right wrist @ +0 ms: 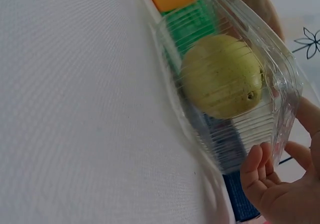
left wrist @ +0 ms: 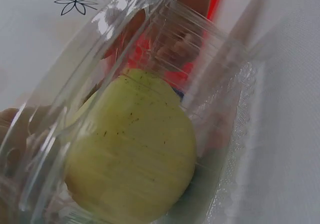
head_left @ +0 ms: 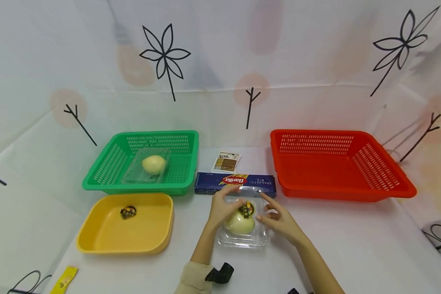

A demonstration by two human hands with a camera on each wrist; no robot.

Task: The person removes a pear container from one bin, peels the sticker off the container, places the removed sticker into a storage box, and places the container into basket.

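White cloth printed with black line flowers makes the backdrop (head_left: 220, 49) here, and white cloth covers the table (head_left: 334, 237) too.

From the head view, the clear clamshell box (head_left: 258, 226) sits between both hands, a pear-shaped pale green fruit (head_left: 240, 223) inside and a black-and-gold sticker (head_left: 246, 209) on the lid. Clockwise from it: Barilla spaghetti box (head_left: 209, 181) at twelve, red basket (head_left: 345, 193) at two, yellow tray (head_left: 110, 228) with a similar loose sticker (head_left: 128, 212) at nine, green basket (head_left: 139, 191) holding another boxed fruit (head_left: 153, 165) at ten. The left hand (head_left: 223, 206) lies over the lid's left side; I can't tell whether it grips. The right hand (head_left: 281, 216) has thumb and index spread against the lid, clasping nothing.

In the left wrist view the fruit bulges behind ribbed plastic; left fingers blur at nine o'clock.

In the right wrist view, bent right fingertips meet the clamshell's edge at four o'clock. I can't make out whether the rim is latched. If it isn't, lifting by the lid could let the fruit roll out; uneven pressure on thin plastic might buckle it.
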